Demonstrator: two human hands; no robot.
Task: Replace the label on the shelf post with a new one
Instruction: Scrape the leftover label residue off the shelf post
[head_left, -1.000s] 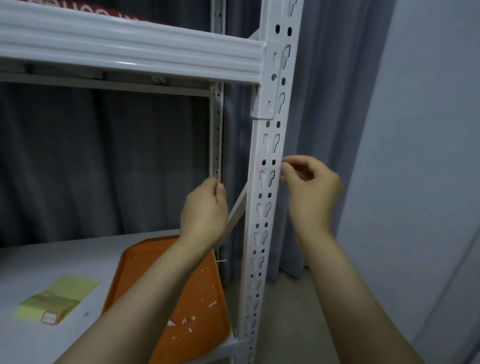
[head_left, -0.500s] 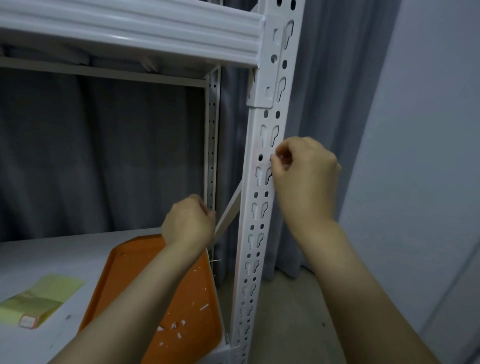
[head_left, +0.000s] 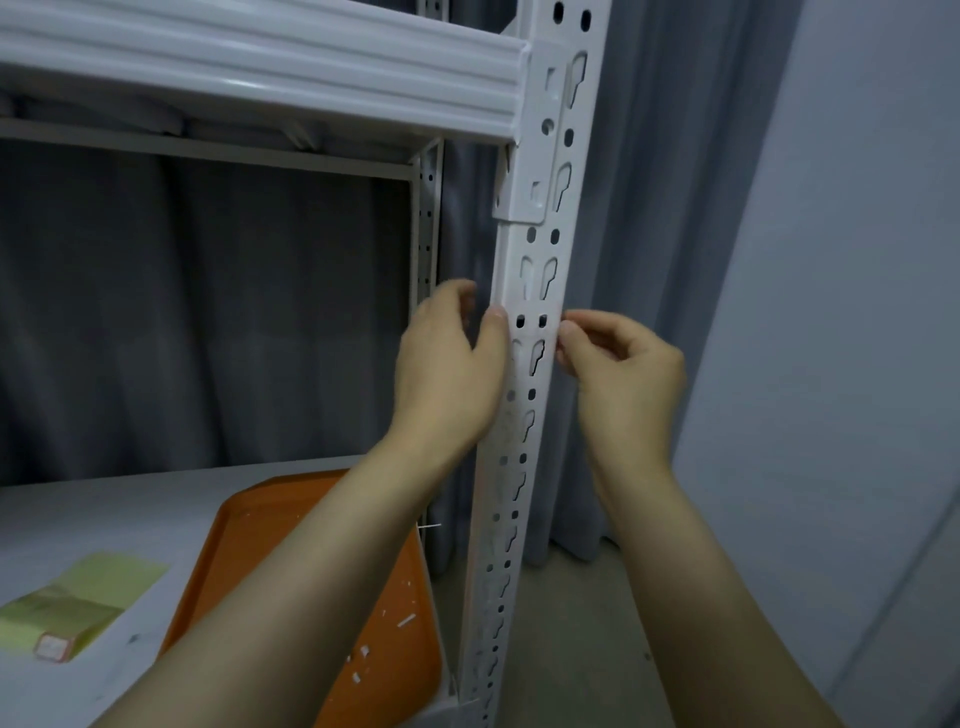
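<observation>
Left hand (head_left: 447, 364) curls round post (head_left: 524, 467) edge, thumb on its front. Right hand (head_left: 623, 374) pinches the pale label (head_left: 532, 309) edge, label on post between both hands. Tray (head_left: 270, 545) below left hand.

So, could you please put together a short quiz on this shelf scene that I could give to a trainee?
1. True or false: the left hand and the right hand are at opposite edges of the shelf post.
2. What colour is the tray on the lower shelf? A orange, B blue, C green.
3. What lies scattered in the tray?
Key: 1 true; 2 A; 3 small white scraps.
</observation>
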